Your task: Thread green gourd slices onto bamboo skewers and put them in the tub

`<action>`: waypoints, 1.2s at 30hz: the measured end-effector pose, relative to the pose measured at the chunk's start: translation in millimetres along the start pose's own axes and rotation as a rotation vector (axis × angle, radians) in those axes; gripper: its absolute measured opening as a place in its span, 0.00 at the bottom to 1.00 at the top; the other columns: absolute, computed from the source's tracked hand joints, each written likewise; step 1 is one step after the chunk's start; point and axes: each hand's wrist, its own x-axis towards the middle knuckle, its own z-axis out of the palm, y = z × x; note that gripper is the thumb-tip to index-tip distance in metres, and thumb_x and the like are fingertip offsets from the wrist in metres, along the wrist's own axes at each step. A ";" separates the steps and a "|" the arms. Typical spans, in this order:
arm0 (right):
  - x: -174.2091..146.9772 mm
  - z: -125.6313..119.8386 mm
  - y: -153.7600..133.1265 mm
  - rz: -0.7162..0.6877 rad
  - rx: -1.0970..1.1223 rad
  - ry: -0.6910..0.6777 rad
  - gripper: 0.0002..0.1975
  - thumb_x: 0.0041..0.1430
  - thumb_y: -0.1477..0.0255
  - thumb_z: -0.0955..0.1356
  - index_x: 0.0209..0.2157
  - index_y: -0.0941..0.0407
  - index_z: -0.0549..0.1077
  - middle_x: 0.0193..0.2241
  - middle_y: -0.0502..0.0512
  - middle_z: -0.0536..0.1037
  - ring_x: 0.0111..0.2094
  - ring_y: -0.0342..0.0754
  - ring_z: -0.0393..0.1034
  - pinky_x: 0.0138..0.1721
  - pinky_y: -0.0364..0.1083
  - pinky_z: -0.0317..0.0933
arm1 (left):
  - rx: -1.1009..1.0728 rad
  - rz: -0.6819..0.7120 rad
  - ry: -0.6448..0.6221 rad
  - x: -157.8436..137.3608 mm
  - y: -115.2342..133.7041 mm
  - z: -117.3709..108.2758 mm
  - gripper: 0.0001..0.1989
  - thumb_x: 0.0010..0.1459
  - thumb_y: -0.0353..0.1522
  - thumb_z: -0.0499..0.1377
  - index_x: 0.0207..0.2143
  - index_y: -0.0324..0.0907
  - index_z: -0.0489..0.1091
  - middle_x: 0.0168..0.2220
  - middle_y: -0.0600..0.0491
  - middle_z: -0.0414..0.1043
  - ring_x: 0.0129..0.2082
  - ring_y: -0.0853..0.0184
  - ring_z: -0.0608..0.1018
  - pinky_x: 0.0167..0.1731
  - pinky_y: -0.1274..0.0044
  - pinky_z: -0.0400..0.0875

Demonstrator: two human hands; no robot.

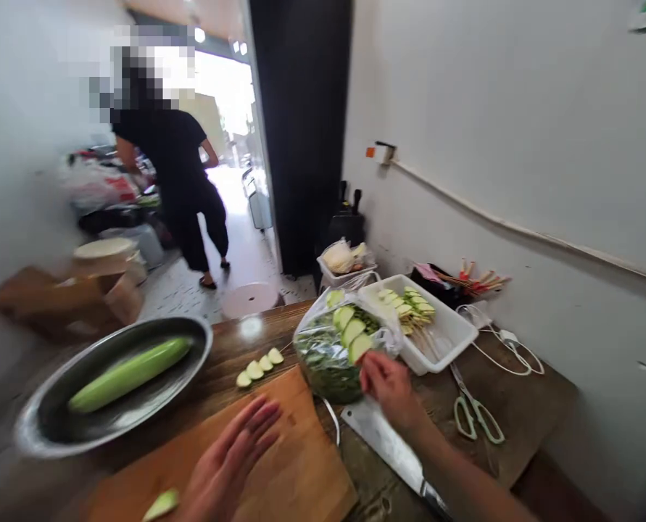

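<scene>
My right hand [391, 388] is closed at the near end of a skewer of pale green squash slices [352, 331], its fingers at the lowest slice. The skewer is over a clear plastic bag of leafy greens [328, 366]. My left hand [235, 453] is open, fingers stretched out, above the wooden cutting board [323, 464]. A cut squash piece [162, 505] lies at the board's near left. Beyond the board, another skewer of squash slices [259, 367] rests on the table. Beneath my right forearm lies a cleaver [385, 446].
A metal basin [34, 428] holding a whole green squash [130, 375] stands left. At right are a white tray [456, 337] with skewered slices, scissors [478, 413], a white cable [510, 341] and bundled sticks [475, 281]. A person in black [164, 159] stands beyond the table.
</scene>
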 end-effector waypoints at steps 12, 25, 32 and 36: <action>-134.5 50.3 -166.3 0.453 0.418 -0.551 0.20 0.57 0.55 0.60 0.29 0.57 0.69 0.12 0.44 0.62 0.13 0.37 0.49 0.15 0.39 0.44 | -0.303 -0.138 0.323 -116.5 117.4 111.3 0.21 0.44 0.36 0.65 0.41 0.40 0.68 0.39 0.47 0.74 0.42 0.60 0.75 0.41 0.71 0.69; -85.1 56.3 -249.9 0.115 0.366 -0.787 0.17 0.60 0.62 0.58 0.30 0.58 0.70 0.16 0.44 0.57 0.18 0.37 0.50 0.20 0.39 0.46 | -0.334 0.109 0.398 -150.0 180.2 106.5 0.16 0.43 0.42 0.64 0.31 0.42 0.68 0.30 0.54 0.74 0.35 0.64 0.76 0.31 0.77 0.71; -107.6 70.9 -263.5 0.091 0.437 -0.841 0.17 0.60 0.62 0.58 0.24 0.58 0.66 0.15 0.45 0.57 0.16 0.37 0.49 0.18 0.39 0.45 | -0.276 0.150 0.585 -180.2 185.4 98.9 0.16 0.42 0.43 0.64 0.29 0.42 0.71 0.32 0.54 0.75 0.34 0.64 0.76 0.39 0.73 0.71; -112.4 76.6 -264.1 0.094 0.471 -0.864 0.19 0.60 0.60 0.58 0.24 0.58 0.66 0.15 0.45 0.58 0.16 0.37 0.49 0.17 0.38 0.46 | -0.289 0.117 0.603 -187.0 188.8 94.4 0.16 0.42 0.42 0.64 0.29 0.40 0.71 0.31 0.51 0.76 0.35 0.62 0.77 0.38 0.73 0.72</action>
